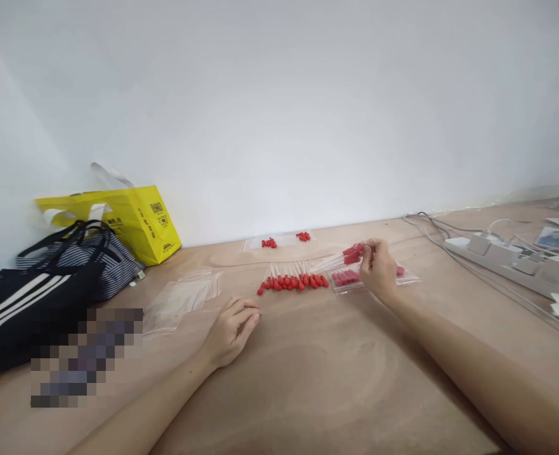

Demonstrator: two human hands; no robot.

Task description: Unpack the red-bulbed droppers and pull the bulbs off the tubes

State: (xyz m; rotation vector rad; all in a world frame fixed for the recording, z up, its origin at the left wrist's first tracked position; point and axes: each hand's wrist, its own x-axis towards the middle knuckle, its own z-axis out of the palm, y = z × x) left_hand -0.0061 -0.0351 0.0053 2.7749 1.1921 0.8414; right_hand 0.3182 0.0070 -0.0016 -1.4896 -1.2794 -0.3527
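Observation:
A row of white sticks with red tips [295,282] lies on the wooden table, tips toward me. My right hand [378,266] is closed in a pinch at the red ends of several more sticks [352,253], whose white shafts point left; whether a clear bag surrounds them I cannot tell. Beneath that hand lies a clear zip bag [346,278] with red-tipped pieces inside, partly hidden by the hand. My left hand [232,330] rests on the table left of the row, fingers loosely bent, thumb apart, holding nothing.
Flat clear zip bags [184,301] lie at left. Against the wall is another clear bag with red-tipped sticks [268,242]. A yellow bag [153,221] and a black striped bag [37,309] stand at left. A white power strip [511,259] with cables sits at right.

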